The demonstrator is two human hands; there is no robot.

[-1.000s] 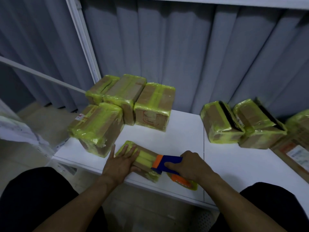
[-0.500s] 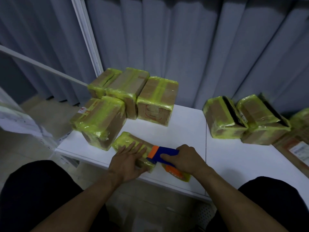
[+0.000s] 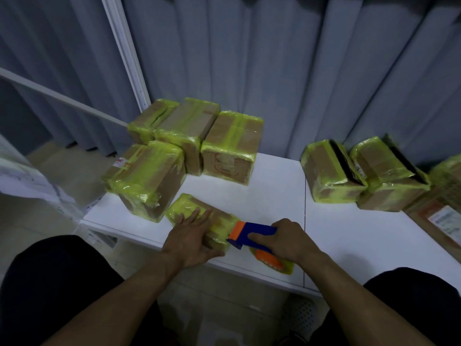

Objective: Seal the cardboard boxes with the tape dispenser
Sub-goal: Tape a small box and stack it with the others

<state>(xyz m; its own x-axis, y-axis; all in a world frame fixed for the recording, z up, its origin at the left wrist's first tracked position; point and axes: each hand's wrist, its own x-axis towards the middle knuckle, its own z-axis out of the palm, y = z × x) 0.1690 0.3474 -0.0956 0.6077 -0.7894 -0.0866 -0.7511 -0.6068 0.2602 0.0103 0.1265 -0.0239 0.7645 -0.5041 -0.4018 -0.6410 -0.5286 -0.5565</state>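
**Flat box being taped at the near edge of the table**

Through the head camera I am looking at a grey curtain (image 3: 299, 71) that is hanging behind a white table (image 3: 349, 233). On the far left part of the table a group of taped boxes (image 3: 232, 146) is standing close together, all wrapped in yellow-green tape and touching one another. On the right side two more taped boxes (image 3: 329, 176) are leaning side by side, each one showing a dark band along its top.

The flat box (image 3: 184, 203), the one I am working on, is lying near the front edge of the table, just beside the nearest box of the left group. The left hand (image 3: 189, 239) is pressing down on it with the fingers straight and spread. The right hand (image 3: 291, 239) is curling around the blue body of the tape dispenser (image 3: 254, 232). The orange front end of the dispenser is touching the right end of the flat box. Under the right hand the tape roll (image 3: 273, 262), yellow-green with an orange core, is showing just at the near edge of the table.
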